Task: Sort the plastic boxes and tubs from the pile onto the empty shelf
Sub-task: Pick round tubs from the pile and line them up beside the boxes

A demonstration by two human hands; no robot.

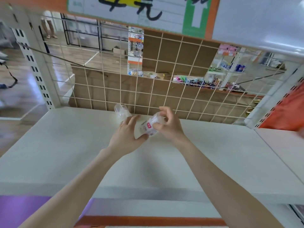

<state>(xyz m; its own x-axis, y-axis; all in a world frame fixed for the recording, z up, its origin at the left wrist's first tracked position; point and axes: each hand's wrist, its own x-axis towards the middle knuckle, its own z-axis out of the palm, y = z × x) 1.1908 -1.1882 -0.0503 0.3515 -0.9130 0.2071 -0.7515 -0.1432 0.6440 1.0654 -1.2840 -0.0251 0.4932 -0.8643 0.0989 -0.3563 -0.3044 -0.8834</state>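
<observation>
Nearest to you, below the front edge of the shelf (49,153), there is an orange strip (148,218), and to the left of it a purple surface (19,208), blurred.

Both your forearms reach over the shelf board, from its front edge toward its back.

At approx. the middle of the shelf, close to its back edge, your two hands meet on one clear tub (148,127). It lies tilted, w/ a white label and a small red mark facing you. Your left hand (127,135) holds its lower end: thumb under it, the other fingers curled over the top. Your right hand (169,127) pinches its upper end between thumb and fingertips, w/ the index finger bent above. I cannot tell if the tub touches the shelf board or is just over it.

A second clear tub (121,111) stands upright on the shelf at the back edge, just behind your left hand's fingers. It is blurred, so contact w/ the fingers is not clear.

Along the back of the shelf rises a white wire grid (105,89), w/ brown cardboard (172,51) behind it. At the shelf's back left corner stands a white slotted post (32,63). Right of the shelf, sth. orange (289,109) shows, not sharp.

Above the shelf, over the grid, hangs a sign (131,10) w/ black handwritten characters and a green part.
</observation>
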